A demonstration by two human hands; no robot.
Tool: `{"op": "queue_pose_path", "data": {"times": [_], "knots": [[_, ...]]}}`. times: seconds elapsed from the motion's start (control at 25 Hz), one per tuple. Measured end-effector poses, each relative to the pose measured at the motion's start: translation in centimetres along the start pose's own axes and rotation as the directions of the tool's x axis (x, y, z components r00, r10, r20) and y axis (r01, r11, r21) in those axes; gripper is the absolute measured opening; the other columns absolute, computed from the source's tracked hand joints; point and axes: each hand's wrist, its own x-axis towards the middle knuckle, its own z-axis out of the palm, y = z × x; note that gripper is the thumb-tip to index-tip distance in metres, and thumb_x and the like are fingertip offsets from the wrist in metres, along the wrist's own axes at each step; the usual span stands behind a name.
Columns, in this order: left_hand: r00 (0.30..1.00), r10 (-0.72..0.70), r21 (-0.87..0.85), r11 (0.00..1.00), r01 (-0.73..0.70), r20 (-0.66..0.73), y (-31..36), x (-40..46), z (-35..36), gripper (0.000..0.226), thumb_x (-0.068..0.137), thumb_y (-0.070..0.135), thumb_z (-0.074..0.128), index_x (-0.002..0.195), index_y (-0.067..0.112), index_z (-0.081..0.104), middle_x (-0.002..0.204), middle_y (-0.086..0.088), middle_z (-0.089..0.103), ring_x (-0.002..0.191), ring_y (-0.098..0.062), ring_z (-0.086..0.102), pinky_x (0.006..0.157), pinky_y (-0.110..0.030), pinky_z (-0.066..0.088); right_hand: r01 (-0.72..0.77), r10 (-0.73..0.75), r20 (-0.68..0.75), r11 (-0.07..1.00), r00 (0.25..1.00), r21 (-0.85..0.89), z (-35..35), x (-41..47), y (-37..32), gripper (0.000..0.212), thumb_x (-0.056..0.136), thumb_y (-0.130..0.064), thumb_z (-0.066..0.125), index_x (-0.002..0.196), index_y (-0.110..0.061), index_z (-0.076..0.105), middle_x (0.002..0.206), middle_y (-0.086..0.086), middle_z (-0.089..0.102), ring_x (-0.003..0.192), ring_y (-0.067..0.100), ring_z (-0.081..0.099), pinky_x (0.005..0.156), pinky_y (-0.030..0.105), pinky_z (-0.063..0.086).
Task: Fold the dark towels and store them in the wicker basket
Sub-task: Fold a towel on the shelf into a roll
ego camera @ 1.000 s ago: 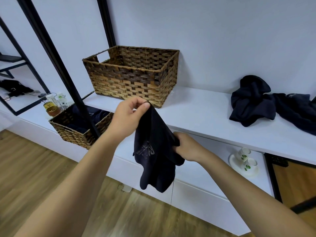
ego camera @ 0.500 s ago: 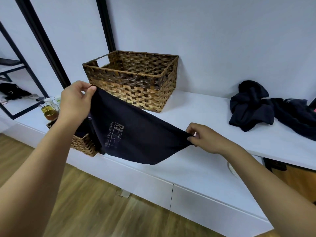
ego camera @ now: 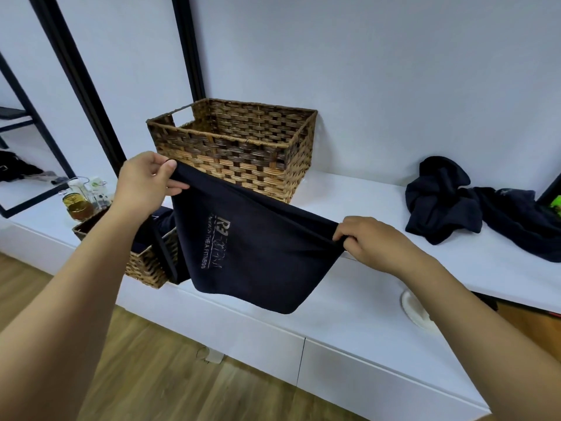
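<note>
Hands hold one dark towel [ego camera: 258, 253] stretched in the air, near the viewer and in front of the big basket [ego camera: 239, 147]. The left hand [ego camera: 145, 183] pinches the far-left corner, raised higher; the right hand [ego camera: 367, 241] grips the right corner with curled fingers, lower. The two hands are well apart, each clamped on the cloth. The top edge runs taut between them, and the rest hangs down in a soft curved belly over the white shelf [ego camera: 349, 208], with pale printed lettering facing the viewer.

The towel looks light and limp: it sags freely, wrinkles at each grip, and will not keep a shape by itself. It should fold easily but slump if let go, so corners and edges are the best holds, with the hem kept tight while halves are brought together.

More dark towels [ego camera: 473, 208] lie crumpled on the shelf at the far right, apart from the basket. A smaller basket [ego camera: 148, 262] sits lower left, dark cloth inside it. Whether the big basket holds anything I cannot tell.
</note>
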Motion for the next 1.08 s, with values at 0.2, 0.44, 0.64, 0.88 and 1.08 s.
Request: {"op": "queue_pose_path", "data": {"times": [0.2, 0.44, 0.64, 0.88, 1.08], "knots": [[0.997, 0.041, -0.083, 0.996, -0.036, 0.058, 1.4, 1.3, -0.4, 0.010, 0.104, 0.017, 0.056, 0.104, 0.008, 0.060, 0.098, -0.013, 0.072, 0.077, -0.020, 0.077, 0.071, -0.025, 0.063, -0.110, 0.091, -0.105, 0.975, 0.990, -0.195, -2.0, -0.1, 0.2, 0.049, 0.085, -0.074, 0.053, 0.073, -0.028, 0.062, 0.078, -0.012, 0.061, 0.074, 0.012, 0.057, 0.066, 0.032, 0.047], [0.977, 0.107, -0.220, 0.973, -0.065, 0.186, 5.2, 3.6, -0.7, 0.006, 0.102, 0.008, 0.057, 0.102, 0.011, 0.062, 0.100, -0.014, 0.072, 0.081, -0.021, 0.078, 0.068, -0.022, 0.062, -0.237, 0.250, -0.403, 0.968, 0.880, 0.083, -9.5, 0.4, 0.9, 0.032, 0.098, -0.045, 0.057, 0.075, -0.022, 0.058, 0.069, -0.009, 0.056, 0.068, 0.018, 0.056, 0.063, 0.037, 0.047], [0.929, 0.192, -0.084, 0.981, -0.174, 0.318, 9.9, 5.8, 1.3, 0.011, 0.101, 0.010, 0.059, 0.106, 0.014, 0.068, 0.095, -0.011, 0.074, 0.075, -0.016, 0.077, 0.060, -0.020, 0.060, -0.311, 0.365, -0.533, 0.931, 0.763, 0.193, -14.9, -0.6, 1.9, 0.015, 0.101, -0.035, 0.057, 0.090, -0.026, 0.061, 0.072, -0.004, 0.062, 0.067, 0.013, 0.058, 0.060, 0.030, 0.043], [0.905, 0.266, 0.077, 0.949, -0.307, 0.332, 14.6, 7.3, 5.9, 0.007, 0.101, 0.016, 0.059, 0.103, 0.017, 0.066, 0.080, -0.008, 0.074, 0.065, -0.017, 0.074, 0.057, -0.030, 0.059, -0.380, 0.419, -0.469, 0.907, 0.778, 0.180, -17.4, -3.4, 3.8, 0.012, 0.100, -0.024, 0.060, 0.104, -0.025, 0.048, 0.075, 0.001, 0.065, 0.059, 0.022, 0.065, 0.059, 0.029, 0.048], [0.882, 0.291, -0.055, 0.955, -0.292, 0.370, 16.7, 7.1, 8.2, 0.004, 0.100, 0.017, 0.063, 0.100, 0.018, 0.067, 0.094, -0.005, 0.072, 0.066, -0.019, 0.074, 0.058, -0.029, 0.056, -0.371, 0.535, -0.525, 0.842, 0.661, 0.392, -20.3, -6.6, 5.4, 0.019, 0.097, -0.030, 0.066, 0.080, -0.023, 0.069, 0.049, 0.002, 0.058, 0.044, 0.019, 0.047, 0.052, 0.026, 0.041]]}}
